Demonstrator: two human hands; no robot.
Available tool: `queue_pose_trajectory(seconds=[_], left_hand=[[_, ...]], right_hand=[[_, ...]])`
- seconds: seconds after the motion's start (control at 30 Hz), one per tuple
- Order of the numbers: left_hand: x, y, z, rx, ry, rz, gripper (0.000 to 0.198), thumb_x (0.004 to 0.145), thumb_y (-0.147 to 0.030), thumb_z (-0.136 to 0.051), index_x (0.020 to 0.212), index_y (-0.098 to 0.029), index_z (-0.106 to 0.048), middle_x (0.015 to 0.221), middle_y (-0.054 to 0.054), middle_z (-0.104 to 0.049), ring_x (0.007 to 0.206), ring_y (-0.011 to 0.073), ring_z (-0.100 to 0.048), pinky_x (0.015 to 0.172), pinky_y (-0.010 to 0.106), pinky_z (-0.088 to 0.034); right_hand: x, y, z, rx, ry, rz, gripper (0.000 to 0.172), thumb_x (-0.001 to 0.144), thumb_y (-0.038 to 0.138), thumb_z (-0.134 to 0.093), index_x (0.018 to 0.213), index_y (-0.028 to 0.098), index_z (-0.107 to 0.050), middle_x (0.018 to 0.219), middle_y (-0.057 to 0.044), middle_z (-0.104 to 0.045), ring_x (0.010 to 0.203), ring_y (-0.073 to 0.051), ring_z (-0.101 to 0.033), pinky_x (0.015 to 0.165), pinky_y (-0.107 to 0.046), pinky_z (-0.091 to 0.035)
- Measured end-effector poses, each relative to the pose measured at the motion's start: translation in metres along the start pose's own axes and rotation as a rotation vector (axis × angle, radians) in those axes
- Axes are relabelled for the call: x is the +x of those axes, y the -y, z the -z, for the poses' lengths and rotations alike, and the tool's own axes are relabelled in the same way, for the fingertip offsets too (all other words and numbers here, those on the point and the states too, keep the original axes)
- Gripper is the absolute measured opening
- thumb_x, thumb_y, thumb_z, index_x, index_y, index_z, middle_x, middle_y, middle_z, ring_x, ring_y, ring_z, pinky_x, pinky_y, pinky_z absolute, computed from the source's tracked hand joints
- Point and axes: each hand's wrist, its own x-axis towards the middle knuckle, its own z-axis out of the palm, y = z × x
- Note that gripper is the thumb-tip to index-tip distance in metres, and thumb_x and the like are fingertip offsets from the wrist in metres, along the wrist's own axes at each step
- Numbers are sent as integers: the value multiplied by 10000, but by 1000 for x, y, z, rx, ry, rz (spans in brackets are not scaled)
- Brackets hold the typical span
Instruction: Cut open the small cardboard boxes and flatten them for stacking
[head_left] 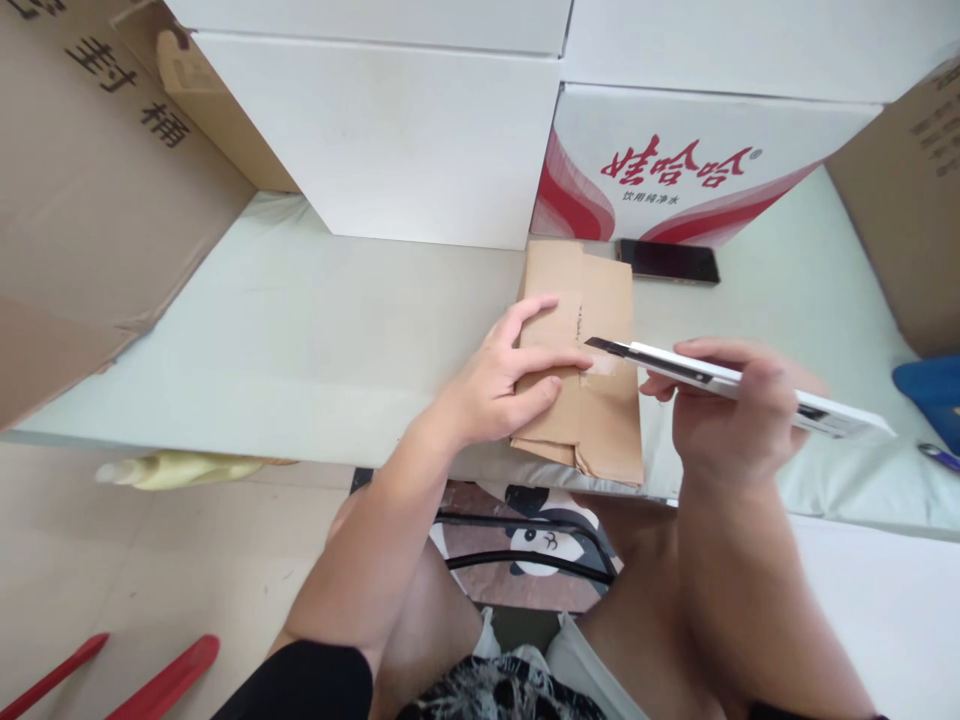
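A flattened brown cardboard box (611,430) lies near the front edge of the pale green table. My left hand (502,380) rests on its left half, fingers spread and pressing down flat. In my right hand (742,405) is a white utility knife (682,370), gripped between thumb and fingers. Its dark blade is out and points left, over the box's middle seam close to my left fingertips. Whether the blade touches the cardboard I cannot tell.
Behind the cardboard lies a black phone (670,262), before a white and red carton (675,160). White boxes (420,140) stand at the back. Large brown cartons flank the table (337,330). A blue object (930,400) sits at the right edge.
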Motion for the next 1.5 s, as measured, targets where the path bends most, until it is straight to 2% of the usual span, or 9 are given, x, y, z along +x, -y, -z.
queue_pose_trajectory(seconds=[0.17, 0.33, 0.53, 0.73, 0.8, 0.97, 1.13, 1.37, 1.5], left_hand=[[0, 2, 0, -10, -27, -21, 382, 983, -284, -535, 1273, -246, -781, 1687, 122, -321, 1592, 366, -340, 1318, 571, -326], [-1, 6, -1, -14, -40, -46, 372, 1001, -321, -540, 1278, -268, -782, 1704, 98, -316, 1600, 350, -334, 1314, 563, -340], [-1, 4, -1, -12, -51, -21, 370, 993, -306, -542, 1260, -258, -793, 1698, 106, -324, 1591, 356, -345, 1313, 564, -342], [-1, 4, -3, -25, -57, -28, 373, 993, -305, -540, 1256, -245, -797, 1686, 129, -320, 1589, 358, -345, 1312, 577, -333], [-1, 5, -3, -29, -59, -23, 366, 988, -303, -550, 1252, -258, -798, 1687, 117, -321, 1590, 351, -344, 1314, 576, -331], [0, 5, -3, -35, -66, -25, 366, 983, -301, -552, 1249, -265, -800, 1693, 103, -314, 1595, 345, -339, 1323, 573, -322], [0, 6, -3, -21, -67, -38, 363, 989, -316, -559, 1268, -286, -790, 1698, 90, -327, 1595, 352, -340, 1317, 588, -324], [0, 6, -3, -34, -64, -44, 364, 990, -309, -560, 1267, -273, -794, 1695, 104, -327, 1594, 353, -346, 1321, 578, -321], [0, 4, -3, -25, -67, -34, 360, 983, -298, -565, 1254, -263, -800, 1695, 102, -336, 1590, 362, -350, 1320, 583, -319]], right_hand=[[-1, 1, -2, -100, -49, -16, 309, 915, 467, -691, 804, 211, -823, 576, -17, -708, 473, -176, -645, 424, -313, -463], [-5, 0, 3, -244, 52, -109, 377, 944, 561, -683, 896, 215, -827, 647, -20, -738, 560, -182, -686, 529, -338, -531], [-4, -4, 4, -196, 80, -121, 391, 964, 565, -673, 937, 203, -816, 685, -23, -764, 560, -164, -699, 528, -301, -527], [-3, -9, 5, -157, 49, -129, 645, 950, 776, -529, 1022, 181, -768, 803, -71, -802, 566, -190, -739, 483, -304, -523], [-2, -9, 5, -186, 76, -144, 595, 957, 738, -560, 1016, 186, -773, 842, -73, -810, 595, -186, -751, 501, -301, -541], [-2, -3, 6, -322, 113, -157, 273, 931, 482, -742, 1002, 220, -772, 849, -26, -811, 647, -154, -753, 582, -278, -597], [-1, -3, 5, -325, 93, -171, 228, 921, 444, -739, 970, 222, -752, 782, -13, -784, 640, -158, -741, 561, -278, -600], [0, -2, 4, -379, 101, -206, 136, 872, 320, -762, 976, 232, -761, 812, -4, -800, 628, -136, -733, 622, -273, -630], [-1, -1, 4, -396, 117, -200, 141, 873, 317, -762, 986, 234, -756, 829, -11, -803, 642, -146, -737, 635, -288, -638]])
